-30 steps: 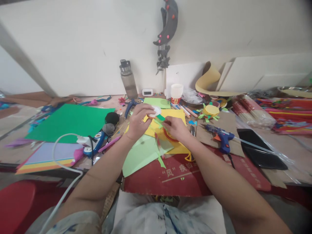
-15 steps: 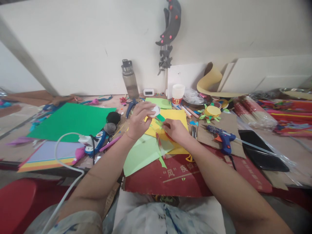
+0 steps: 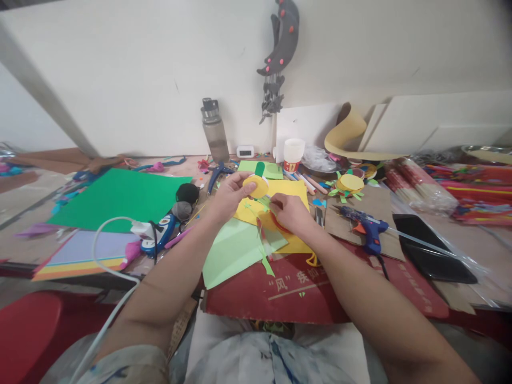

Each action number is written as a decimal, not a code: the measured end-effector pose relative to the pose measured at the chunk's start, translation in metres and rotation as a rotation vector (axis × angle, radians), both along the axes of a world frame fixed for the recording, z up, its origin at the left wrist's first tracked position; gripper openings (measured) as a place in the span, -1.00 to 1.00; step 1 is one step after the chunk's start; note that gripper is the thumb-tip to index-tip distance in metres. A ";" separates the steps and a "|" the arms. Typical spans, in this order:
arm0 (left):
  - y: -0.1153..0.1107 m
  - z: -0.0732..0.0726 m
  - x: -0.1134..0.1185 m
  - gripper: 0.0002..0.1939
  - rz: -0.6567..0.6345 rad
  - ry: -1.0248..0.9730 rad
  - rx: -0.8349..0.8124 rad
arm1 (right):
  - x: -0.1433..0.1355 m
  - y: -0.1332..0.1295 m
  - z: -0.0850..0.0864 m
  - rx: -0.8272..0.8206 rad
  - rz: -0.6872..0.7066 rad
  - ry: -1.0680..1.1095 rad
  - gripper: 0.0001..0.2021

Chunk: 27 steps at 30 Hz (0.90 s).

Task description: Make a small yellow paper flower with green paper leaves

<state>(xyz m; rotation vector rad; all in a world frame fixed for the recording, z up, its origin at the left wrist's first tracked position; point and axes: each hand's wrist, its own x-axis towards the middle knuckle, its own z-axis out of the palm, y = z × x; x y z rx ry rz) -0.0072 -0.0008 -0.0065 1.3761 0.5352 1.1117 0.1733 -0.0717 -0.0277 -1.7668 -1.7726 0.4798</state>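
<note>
Yellow disc (image 3: 256, 188), face toward the camera, is clamped in the left hand (image 3: 233, 194), its green tab (image 3: 260, 169) pointing lengthwise toward the wall (image 3: 152, 80). The right hand (image 3: 288, 209) bunches its fingertips nearby. Red cardboard (image 3: 248, 306) reads “风” (more characters meet the forearm).

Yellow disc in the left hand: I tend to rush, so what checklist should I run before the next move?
1. Left hand grips yellow disc: ok.
2. Green tab shows past the disc's far edge: ok.
3. Tab firmly fixed: cannot tell.
4. Right hand has a secure pinch: cannot tell, fingertips unclear.
5. Glue gun apart from both hands: ok.
6. Red board free of paper: not ok.
</note>
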 end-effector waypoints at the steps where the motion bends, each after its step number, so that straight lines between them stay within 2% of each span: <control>1: -0.001 0.001 0.000 -0.49 -0.019 -0.013 -0.038 | 0.000 0.000 0.000 0.002 0.000 0.007 -0.88; 8: -0.008 0.009 0.001 -0.54 -0.093 -0.092 -0.156 | 0.001 0.000 -0.001 0.004 0.010 0.043 -0.87; 18: -0.003 0.004 -0.001 -0.52 -0.108 -0.156 -0.222 | 0.001 0.000 -0.002 0.029 0.027 0.040 -0.86; 24: -0.008 0.008 0.002 -0.41 -0.104 -0.150 -0.226 | 0.001 0.002 -0.007 0.052 0.038 0.038 -0.86; 27: -0.010 0.010 0.003 -0.45 -0.116 -0.140 -0.195 | 0.001 0.002 -0.009 0.059 0.048 0.034 -0.86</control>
